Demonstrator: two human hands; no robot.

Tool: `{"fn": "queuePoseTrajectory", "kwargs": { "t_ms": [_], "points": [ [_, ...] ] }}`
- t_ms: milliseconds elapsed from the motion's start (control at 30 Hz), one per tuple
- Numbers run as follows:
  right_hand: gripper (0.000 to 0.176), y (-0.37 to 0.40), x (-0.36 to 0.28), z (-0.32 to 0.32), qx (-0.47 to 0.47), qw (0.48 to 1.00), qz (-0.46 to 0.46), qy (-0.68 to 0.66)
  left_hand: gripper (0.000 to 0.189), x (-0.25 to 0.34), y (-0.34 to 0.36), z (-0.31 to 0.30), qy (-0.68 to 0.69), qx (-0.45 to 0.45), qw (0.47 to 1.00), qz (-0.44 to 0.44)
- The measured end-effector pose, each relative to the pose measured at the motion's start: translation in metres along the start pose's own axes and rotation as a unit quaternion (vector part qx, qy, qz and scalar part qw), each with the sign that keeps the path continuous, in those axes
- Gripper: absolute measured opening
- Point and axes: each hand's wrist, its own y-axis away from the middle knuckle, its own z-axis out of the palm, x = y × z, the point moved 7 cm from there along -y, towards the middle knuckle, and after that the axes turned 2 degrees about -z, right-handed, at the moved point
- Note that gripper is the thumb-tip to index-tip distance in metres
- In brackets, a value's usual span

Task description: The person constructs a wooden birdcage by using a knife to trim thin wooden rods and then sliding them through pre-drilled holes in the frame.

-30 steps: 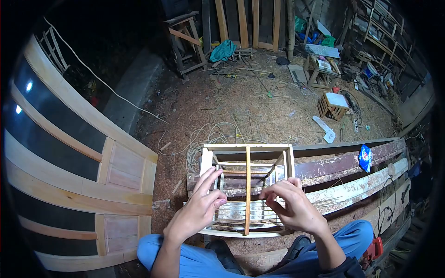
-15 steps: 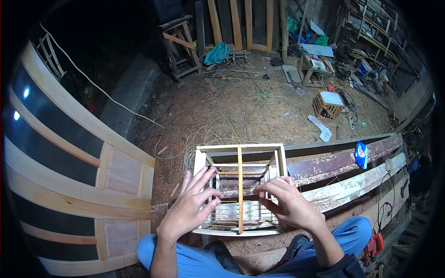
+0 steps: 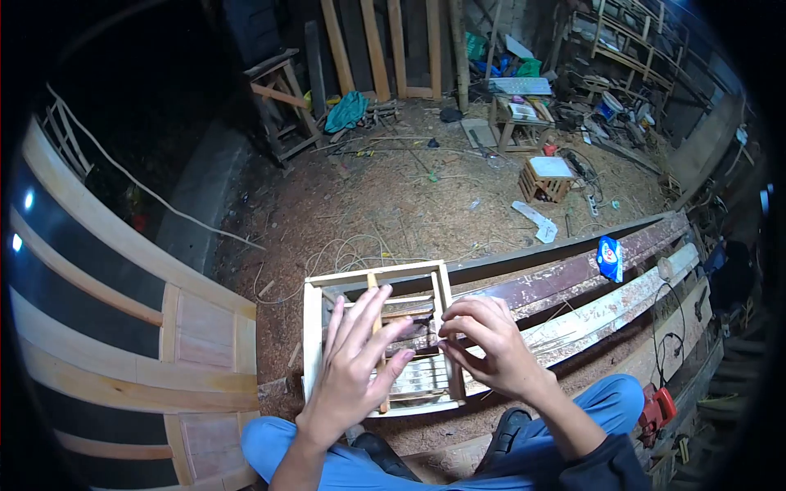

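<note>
A pale wooden frame (image 3: 313, 331) with thin crossbars lies in front of my knees, a narrow upright strip (image 3: 372, 281) running down its middle. Over its left half and the strip is my left hand (image 3: 348, 372), fingers spread and holding nothing. My right hand (image 3: 495, 348) is at the frame's right edge, its fingers curled and the tips of thumb and index close together; whatever is between them is too small to make out. Whether either hand touches the frame is unclear.
Long planks (image 3: 573, 278) extend right, bearing a blue packet (image 3: 609, 259). A panelled wooden piece (image 3: 205, 327) stands left. A red tool (image 3: 657, 409) sits beyond my right knee. Behind are a slatted crate (image 3: 547, 180), a cord (image 3: 155, 192) and a low table (image 3: 517, 110).
The view has shifted, so the scene appears further left. My left hand has moved over the middle strip, and my right hand's thumb and index have come closer together near the frame's right edge.
</note>
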Motion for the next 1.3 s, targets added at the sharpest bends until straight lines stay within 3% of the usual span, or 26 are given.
{"fn": "queuePoseTrajectory", "kwargs": {
  "t_ms": [133,267,400,467,533,600,667,800,867,933,1100,1300],
  "points": [
    [0.020,0.003,0.012,-0.046,-0.025,0.992,-0.040,0.116,0.014,0.050,-0.017,0.009,0.032,0.028,0.998,0.049],
    [0.022,0.030,0.044,-0.091,-0.077,0.983,-0.058,0.158,0.010,0.100,-0.015,0.030,0.070,0.072,0.993,0.061],
    [0.020,0.080,0.101,-0.103,-0.081,0.984,-0.026,0.160,0.012,0.135,-0.005,0.096,0.199,0.040,0.977,0.061],
    [0.019,0.108,0.135,-0.097,-0.073,0.987,-0.006,0.142,0.012,0.141,-0.006,0.143,0.271,-0.012,0.962,0.015],
    [0.017,0.142,0.177,-0.078,-0.083,0.987,0.084,0.109,0.012,0.127,-0.007,0.199,0.266,-0.030,0.963,-0.034],
    [0.014,0.170,0.203,-0.060,-0.070,0.988,0.099,0.100,0.011,0.095,-0.003,0.260,0.250,-0.070,0.960,-0.106],
    [0.014,0.196,0.231,-0.042,-0.078,0.983,0.147,0.076,0.011,0.061,0.004,0.309,0.194,-0.059,0.971,-0.124],
    [0.023,0.229,0.268,0.002,-0.158,0.971,0.174,0.049,0.027,0.003,0.028,0.368,0.090,-0.054,0.980,-0.171],
    [0.030,0.241,0.278,0.022,-0.178,0.968,0.172,0.038,0.032,-0.014,0.040,0.389,0.093,-0.049,0.979,-0.173],
    [0.031,0.247,0.285,0.043,-0.214,0.963,0.161,0.033,0.034,-0.031,0.051,0.411,0.085,-0.121,0.943,-0.299],
    [0.032,0.260,0.300,0.075,-0.225,0.963,0.142,0.037,0.049,-0.034,0.063,0.433,0.056,-0.106,0.952,-0.282],
    [0.031,0.253,0.306,0.091,-0.207,0.967,0.137,0.057,0.049,-0.037,0.070,0.435,0.043,-0.073,0.951,-0.299]
  ]
}}
